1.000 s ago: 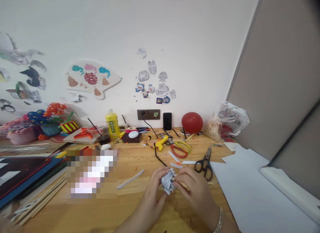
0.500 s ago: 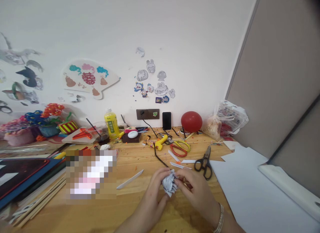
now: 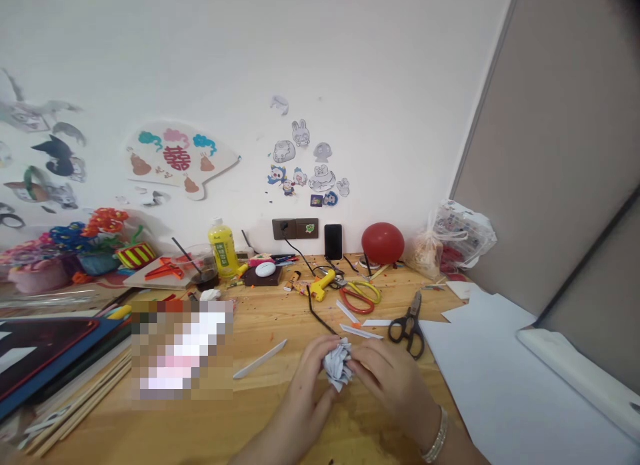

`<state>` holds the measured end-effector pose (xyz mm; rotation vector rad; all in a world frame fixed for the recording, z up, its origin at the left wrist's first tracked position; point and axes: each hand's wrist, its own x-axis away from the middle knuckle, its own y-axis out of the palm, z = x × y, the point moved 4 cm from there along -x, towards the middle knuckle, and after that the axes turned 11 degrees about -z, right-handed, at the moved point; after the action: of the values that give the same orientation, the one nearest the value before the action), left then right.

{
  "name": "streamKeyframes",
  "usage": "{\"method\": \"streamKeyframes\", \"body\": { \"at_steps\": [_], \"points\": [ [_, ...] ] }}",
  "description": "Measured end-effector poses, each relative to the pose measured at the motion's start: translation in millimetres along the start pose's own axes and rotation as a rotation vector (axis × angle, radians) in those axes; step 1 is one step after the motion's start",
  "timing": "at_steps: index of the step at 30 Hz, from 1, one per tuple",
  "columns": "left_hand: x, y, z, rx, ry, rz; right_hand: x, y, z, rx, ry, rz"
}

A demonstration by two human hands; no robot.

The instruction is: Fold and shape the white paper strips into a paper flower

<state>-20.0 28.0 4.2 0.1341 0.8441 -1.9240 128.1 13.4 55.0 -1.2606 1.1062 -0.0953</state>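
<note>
Between my two hands is a white paper flower [image 3: 338, 365] with layered, ruffled petals, held just over the wooden table. My left hand [image 3: 314, 378] is closed around its left side, thumb below and fingers above. The fingers of my right hand [image 3: 383, 368] pinch at the flower's right edge; a bracelet circles that wrist. A black stem [image 3: 320, 318] runs up and away behind the flower; whether it joins the flower is hidden. Black-handled scissors [image 3: 409, 326] lie beyond my right hand. Cut paper strips [image 3: 361, 330] lie past my fingers, and another strip [image 3: 261, 358] rests to the left.
White paper sheets [image 3: 500, 378] cover the right side. Farther back are red-and-yellow-handled scissors [image 3: 359, 298], a yellow glue gun [image 3: 323, 285], a red balloon [image 3: 383, 242] and a yellow bottle [image 3: 224, 248]. Wooden sticks [image 3: 85, 402] and a dark tablet-like panel [image 3: 40, 348] lie left, beside a blurred-out patch.
The paper flower has turned slightly between my hands. My right fingers have shifted a little along its right edge. Everything else stays where it was.
</note>
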Motion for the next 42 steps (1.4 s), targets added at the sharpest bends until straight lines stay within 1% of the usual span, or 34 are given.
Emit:
{"method": "streamKeyframes", "body": {
  "at_steps": [5, 7, 10, 17, 22, 27, 32, 34, 38, 40, 42],
  "points": [
    [0, -0.2, 1, 0.012, 0.02, 0.01, 0, -3, -7, 0.089, -0.058, 0.043],
    [0, -0.3, 2, -0.006, 0.027, 0.013, -1, -3, -8, 0.11, -0.055, 0.045],
    [-1, -0.4, 4, -0.042, 0.038, 0.004, -2, -3, -6, 0.092, -0.013, 0.018],
    [1, -0.4, 8, -0.09, 0.063, -0.02, -2, -2, 1, -0.071, 0.095, -0.075],
    [0, 0.8, 7, -0.069, 0.036, -0.052, -4, 0, 3, -0.115, 0.132, -0.144],
    [-1, 0.2, 6, -0.014, 0.02, -0.046, -3, 3, 4, -0.178, 0.163, -0.123],
    [-3, -0.8, 3, 0.05, -0.017, -0.01, 0, -4, 9, -0.235, 0.219, -0.028],
    [-3, -0.8, 2, 0.067, -0.036, -0.002, 0, -7, 8, -0.285, 0.195, -0.03],
    [-1, -1.9, 1, 0.072, -0.064, 0.022, 1, -5, -1, -0.325, 0.053, -0.122],
    [0, -2.2, 1, 0.061, -0.074, 0.025, 1, -3, -2, -0.303, 0.05, -0.137],
    [0, -2.2, 1, 0.051, -0.075, 0.02, 1, -2, 0, -0.283, 0.078, -0.128]
  ]
}}
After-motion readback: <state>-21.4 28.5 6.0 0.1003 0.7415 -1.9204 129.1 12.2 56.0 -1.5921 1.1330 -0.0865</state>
